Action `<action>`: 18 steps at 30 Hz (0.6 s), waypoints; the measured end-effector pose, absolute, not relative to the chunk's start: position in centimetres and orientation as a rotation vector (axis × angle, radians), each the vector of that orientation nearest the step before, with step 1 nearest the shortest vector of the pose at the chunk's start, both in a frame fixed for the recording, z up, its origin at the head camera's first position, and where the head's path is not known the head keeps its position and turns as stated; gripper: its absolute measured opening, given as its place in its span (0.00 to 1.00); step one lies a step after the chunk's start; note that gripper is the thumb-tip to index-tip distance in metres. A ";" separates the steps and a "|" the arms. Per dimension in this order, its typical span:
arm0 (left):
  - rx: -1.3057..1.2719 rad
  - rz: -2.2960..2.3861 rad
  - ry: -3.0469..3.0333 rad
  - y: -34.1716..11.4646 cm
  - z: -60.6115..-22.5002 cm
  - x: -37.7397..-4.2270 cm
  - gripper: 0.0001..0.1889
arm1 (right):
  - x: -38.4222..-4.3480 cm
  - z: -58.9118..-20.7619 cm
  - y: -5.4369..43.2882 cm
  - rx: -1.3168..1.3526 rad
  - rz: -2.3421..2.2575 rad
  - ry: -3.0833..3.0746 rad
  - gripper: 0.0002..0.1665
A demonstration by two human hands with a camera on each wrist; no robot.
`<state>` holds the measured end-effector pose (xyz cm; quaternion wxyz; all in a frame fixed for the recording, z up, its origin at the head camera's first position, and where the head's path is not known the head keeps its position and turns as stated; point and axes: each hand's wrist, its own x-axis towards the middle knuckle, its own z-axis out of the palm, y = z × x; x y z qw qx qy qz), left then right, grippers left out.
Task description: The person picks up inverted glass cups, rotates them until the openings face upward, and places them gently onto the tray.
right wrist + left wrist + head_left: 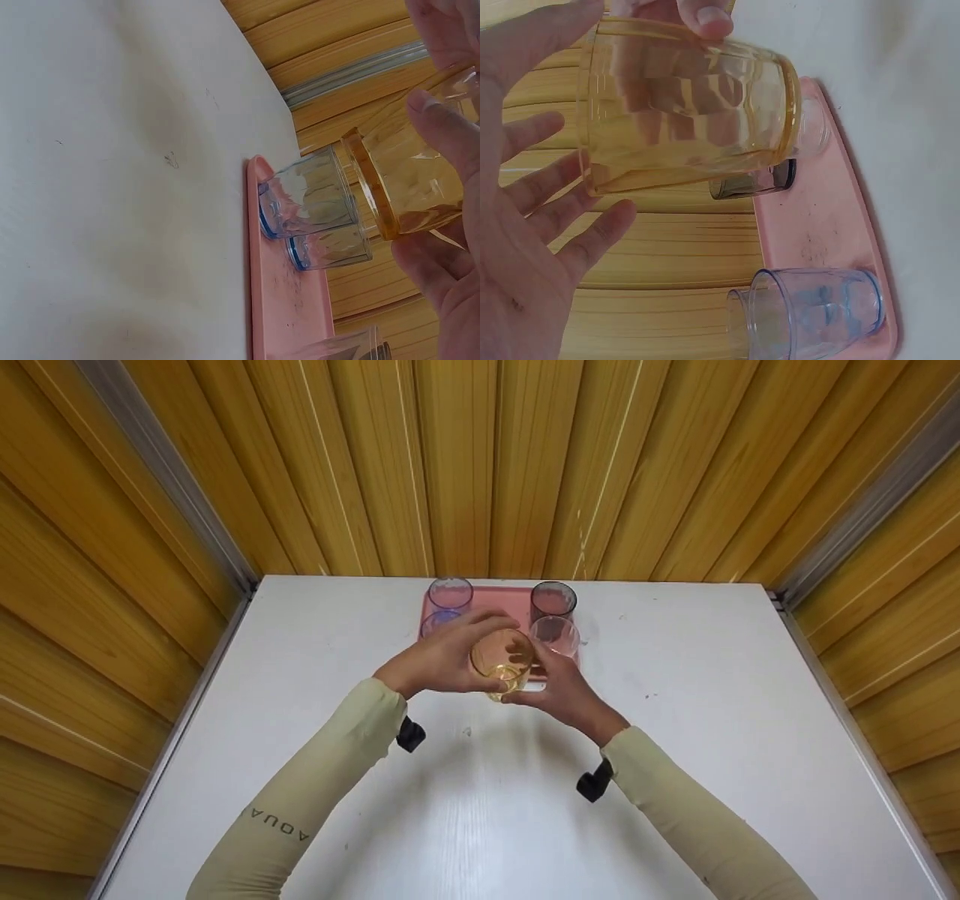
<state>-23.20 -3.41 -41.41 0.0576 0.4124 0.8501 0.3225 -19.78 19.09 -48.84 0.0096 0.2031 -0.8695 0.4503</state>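
Note:
An amber see-through tumbler (pixel 495 658) is held up in front of the tray, above the table. My right hand (pixel 568 691) grips it, thumb on one side and fingers on the other, as the right wrist view shows. Around its mouth my left hand (pixel 448 658) is spread, with the thumb at the rim in the left wrist view and the fingers loose and apart. Whether those fingers touch the glass I cannot tell. Behind the hands lies a pink tray (pixel 501 598). Two bluish tumblers (pixel 311 193) stand at its left end.
On the tray's right side stand a dark grey tumbler (pixel 553 598) and a clear tumbler (pixel 556 636). The white table (pixel 675 660) meets a wooden slatted wall (pixel 457 472) behind the tray. Metal posts (pixel 172 472) edge the corners.

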 end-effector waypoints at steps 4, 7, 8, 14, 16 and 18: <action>1.279 0.790 2.612 -3.1 -40.5 -23.1 0.39 | -19.6 -48.9 19.0 0.627 1.413 -2.726 0.53; 1.270 0.676 2.617 -2.7 -39.9 -23.1 0.39 | -19.5 -48.9 19.0 0.625 1.417 -2.731 0.52; 1.259 0.639 2.618 -2.7 -39.7 -23.1 0.39 | -19.5 -48.9 19.0 0.626 1.412 -2.732 0.52; 1.259 0.518 2.608 -2.3 -39.2 -23.1 0.36 | -19.3 -49.1 18.9 0.612 1.393 -2.744 0.51; 1.265 0.509 2.606 -2.2 -39.2 -23.1 0.34 | -19.3 -49.1 18.9 0.610 1.389 -2.745 0.51; 1.262 0.492 2.605 -2.0 -39.1 -23.1 0.33 | -19.3 -49.2 18.8 0.608 1.382 -2.751 0.51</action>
